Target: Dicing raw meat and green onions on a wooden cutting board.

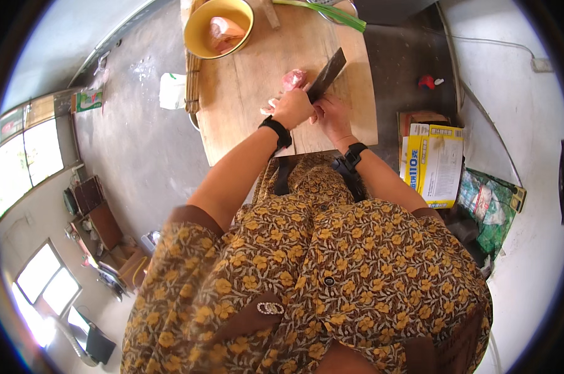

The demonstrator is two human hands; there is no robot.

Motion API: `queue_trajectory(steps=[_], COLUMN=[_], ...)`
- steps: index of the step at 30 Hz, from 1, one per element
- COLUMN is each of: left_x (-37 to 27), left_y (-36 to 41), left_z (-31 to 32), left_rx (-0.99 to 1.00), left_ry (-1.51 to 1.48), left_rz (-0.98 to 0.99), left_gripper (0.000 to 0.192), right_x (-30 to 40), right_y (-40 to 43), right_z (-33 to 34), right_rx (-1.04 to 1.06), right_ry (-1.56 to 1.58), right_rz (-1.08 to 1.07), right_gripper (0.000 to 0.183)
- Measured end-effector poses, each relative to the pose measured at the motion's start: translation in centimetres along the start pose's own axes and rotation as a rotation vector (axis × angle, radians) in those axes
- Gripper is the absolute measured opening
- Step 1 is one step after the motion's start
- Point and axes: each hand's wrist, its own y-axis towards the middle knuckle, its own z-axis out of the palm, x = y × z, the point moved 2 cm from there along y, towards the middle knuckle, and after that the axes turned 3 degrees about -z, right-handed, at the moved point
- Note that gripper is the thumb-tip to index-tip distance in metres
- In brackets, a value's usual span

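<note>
A dark-bladed cleaver (327,75) slants up and to the right over the wooden board (244,93). My left hand (295,108) is closed at its lower end, where the handle is hidden. My right hand (332,114) is just right of the blade's lower end, fingers bent toward my left hand; what they hold cannot be made out. One lump of raw meat (294,80) lies on the board beyond my left hand. Smaller pale pieces of meat (268,107) show at that hand's left side.
A yellow bowl (193,35) with raw meat stands at the board's far left, beside a bundle of thin sticks (192,84). Green onion stalks (338,16) lie across a metal strainer (349,5) at the far right. A yellow and white carton (438,163) is beyond the board, right.
</note>
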Motion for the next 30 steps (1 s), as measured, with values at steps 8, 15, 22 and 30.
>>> queue_trajectory(steps=[8,15,22,30], left_x=[7.8,4.9,5.7,10.0], left_y=[-5.7,-8.2,-6.7,-7.2], left_z=[2.6,-3.3,-2.6,-4.5], left_rx=[-0.106,0.052,0.413,0.291], left_ry=[-0.163,-0.777,-1.437,-1.367], left_rz=[-0.144,-0.314,-0.303,-0.229], left_gripper=[0.026,0.017,0.029,0.033], right_x=[-1.4,1.2,5.9,3.8], right_y=[1.4,2.6,3.5,1.5], right_z=[0.1,-1.3,-0.1,-0.1], right_rx=[-0.129,-0.298,0.163,0.098], right_ry=[-0.075,0.110,1.497,1.418], right_rz=[0.128,0.296,0.845,0.745], right_gripper=[0.006,0.018,0.029,0.022])
